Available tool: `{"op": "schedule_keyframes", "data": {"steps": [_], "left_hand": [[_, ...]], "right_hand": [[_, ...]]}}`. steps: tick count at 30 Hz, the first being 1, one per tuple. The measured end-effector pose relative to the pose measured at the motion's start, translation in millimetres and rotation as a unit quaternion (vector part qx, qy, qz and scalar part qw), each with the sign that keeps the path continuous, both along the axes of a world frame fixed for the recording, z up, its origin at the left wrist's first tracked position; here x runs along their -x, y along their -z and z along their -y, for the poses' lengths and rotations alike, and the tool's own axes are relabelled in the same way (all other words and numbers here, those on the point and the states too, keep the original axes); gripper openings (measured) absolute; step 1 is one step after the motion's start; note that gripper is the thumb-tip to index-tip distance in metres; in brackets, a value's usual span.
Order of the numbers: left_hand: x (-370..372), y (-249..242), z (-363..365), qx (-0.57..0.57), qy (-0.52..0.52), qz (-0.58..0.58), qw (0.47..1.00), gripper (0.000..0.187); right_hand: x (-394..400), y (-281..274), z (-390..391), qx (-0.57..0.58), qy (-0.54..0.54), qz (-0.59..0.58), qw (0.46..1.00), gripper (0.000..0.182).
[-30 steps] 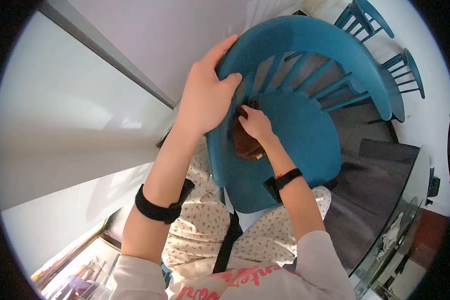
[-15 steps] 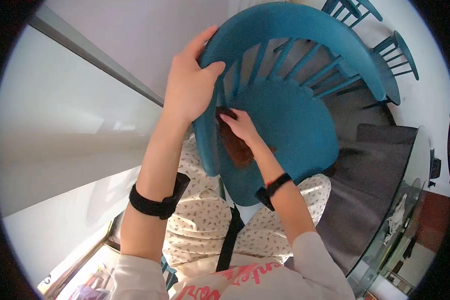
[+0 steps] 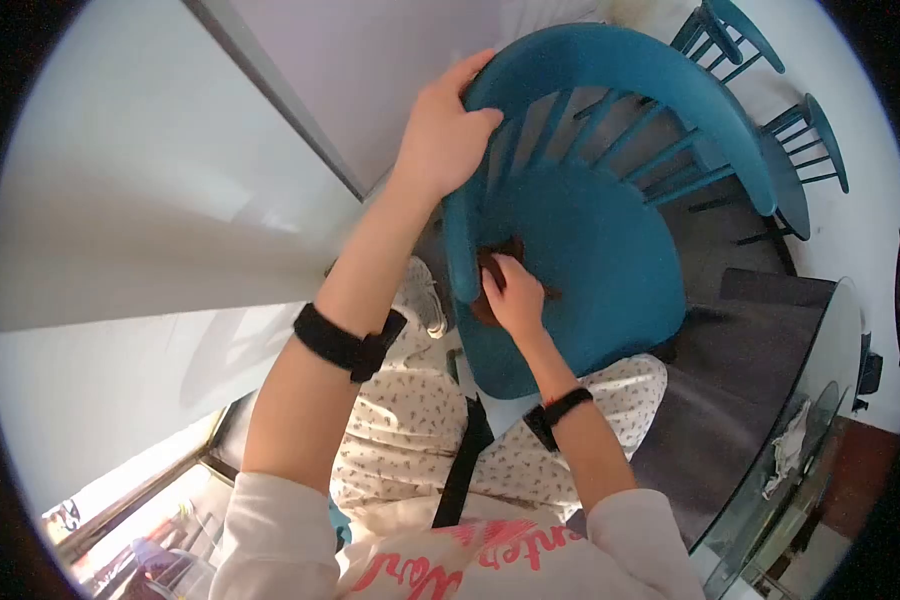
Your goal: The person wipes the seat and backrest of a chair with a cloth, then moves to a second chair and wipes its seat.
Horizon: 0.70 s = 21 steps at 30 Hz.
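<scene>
The left hand [image 3: 440,135] is clamped on the curved top rail of a blue chair [image 3: 610,260], fingers hooked over the rail's outer edge and thumb pressed on the inner side, just beside the first spindles of the backrest. Below it and well apart, the right hand [image 3: 513,295] presses a brown cloth [image 3: 492,270] flat against the chair seat, close to the seat's near edge. The fingers are curled over the cloth, so most of it is hidden; it looks bunched under the palm, though the fold is hard to make out. Both wrists wear dark bands. Beyond the left hand, two more blue chairs [image 3: 770,110] stand on the pale floor. To the right of the right hand lies a dark table [image 3: 770,340] with a glassy edge.
</scene>
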<state>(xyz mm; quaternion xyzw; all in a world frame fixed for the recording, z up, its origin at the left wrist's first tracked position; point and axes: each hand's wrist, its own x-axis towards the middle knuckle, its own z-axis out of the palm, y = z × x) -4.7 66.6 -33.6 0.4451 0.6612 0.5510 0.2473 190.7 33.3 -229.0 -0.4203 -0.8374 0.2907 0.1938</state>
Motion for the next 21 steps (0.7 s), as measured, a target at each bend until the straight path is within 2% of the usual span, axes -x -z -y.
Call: {"op": "schedule_keyframes", "data": {"steps": [1,3,4,5,7,8,9,11,13,14,15,16,17,19,21], "left_hand": [[-0.8,4.3,-1.1,-0.003,0.0,0.005,1.0,0.055],[-1.0,7.0,-5.2,-0.015,-0.008,-0.006,1.0,0.054],[-1.0,9.1,-4.7,-0.022,-0.016,-0.016,1.0,0.054],[-0.8,9.0,-4.9,-0.02,-0.02,-0.015,0.999,0.054],[0.5,7.2,-7.9,-0.012,-0.023,-0.049,0.998,0.054],[2.5,10.6,-10.6,-0.01,-0.026,-0.047,0.999,0.054],[4.2,15.6,-12.6,-0.025,-0.023,-0.034,0.999,0.054],[5.0,18.9,-12.3,-0.039,-0.024,-0.025,0.999,0.055],[3.3,15.8,-13.4,-0.012,-0.042,-0.054,0.998,0.055],[1.8,11.3,-12.8,-0.002,-0.05,-0.063,0.997,0.054],[3.0,11.8,-12.7,-0.001,-0.053,-0.063,0.997,0.054],[3.4,12.6,-13.1,-0.016,-0.058,-0.074,0.995,0.054],[2.8,15.4,-12.8,-0.029,-0.062,-0.084,0.994,0.055],[4.4,20.5,-8.9,-0.02,-0.036,-0.05,0.998,0.055],[9.3,15.8,-11.1,-0.022,-0.014,-0.023,0.999,0.056]], "right_hand": [[-13.5,-1.7,15.7,-0.024,-0.011,-0.068,0.997,0.037],[-32.7,-14.3,39.3,0.011,-0.073,0.037,0.997,0.035],[-39.8,-9.7,49.6,0.026,-0.11,0.045,0.993,0.028],[-37.5,-13.6,50.9,0.027,-0.114,0.047,0.992,0.028],[-20.1,-31.5,41.9,0.027,-0.166,0.118,0.979,0.023],[-1.6,-43.9,35.8,0.045,-0.176,0.154,0.971,0.026],[14.2,-36.8,32.7,-0.011,-0.183,0.11,0.977,0.023],[41.9,-23.1,26.7,-0.037,-0.187,0.099,0.977,0.023],[60.0,3.7,22.3,-0.162,-0.177,0.068,0.968,0.019],[71.0,-3.6,21.0,-0.163,-0.181,0.065,0.968,0.019],[81.1,-13.2,24.5,-0.111,-0.21,0.224,0.945,0.019],[86.9,-21.8,32.5,-0.053,-0.23,0.379,0.895,0.02],[87.1,-15.1,43.4,-0.05,-0.229,0.382,0.894,0.02],[84.1,7.0,62.3,-0.063,-0.273,0.435,0.856,0.019],[69.3,-9.2,79.9,-0.078,-0.365,0.488,0.789,0.018]]}}
